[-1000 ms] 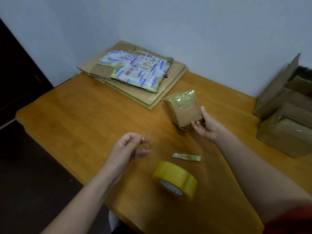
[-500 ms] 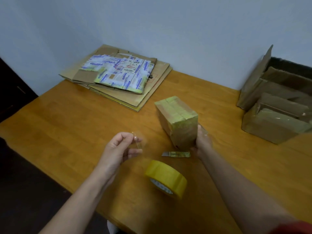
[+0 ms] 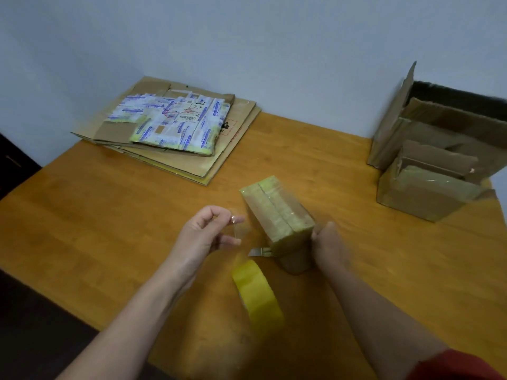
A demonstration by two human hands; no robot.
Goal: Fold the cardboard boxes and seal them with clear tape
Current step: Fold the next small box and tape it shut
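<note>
The left hand (image 3: 203, 234) pinches a short strip of clear tape (image 3: 236, 228) between thumb and forefinger, the other fingers loosely curled below, and holds it up over the wooden table (image 3: 109, 215). The strip hangs just beside the small cardboard box (image 3: 277, 212) but apart from it. The right hand (image 3: 326, 242) grips that box at its near right corner, fingers curled against the side and the back of the hand toward the camera. The box is wrapped in glossy tape, its top seam runs away from the person, and it sits tilted at the middle of the table. A small cutter (image 3: 259, 252) lies at the box's near left foot, partly hidden behind it. Nearer the person is a roll of yellow tape (image 3: 258, 297), between the two forearms. A stack of flattened cardboard (image 3: 170, 133) with printed labels lies at the far left by the wall. At the far right a taped carton (image 3: 422, 196) stands before a larger open carton (image 3: 444, 124).
</note>
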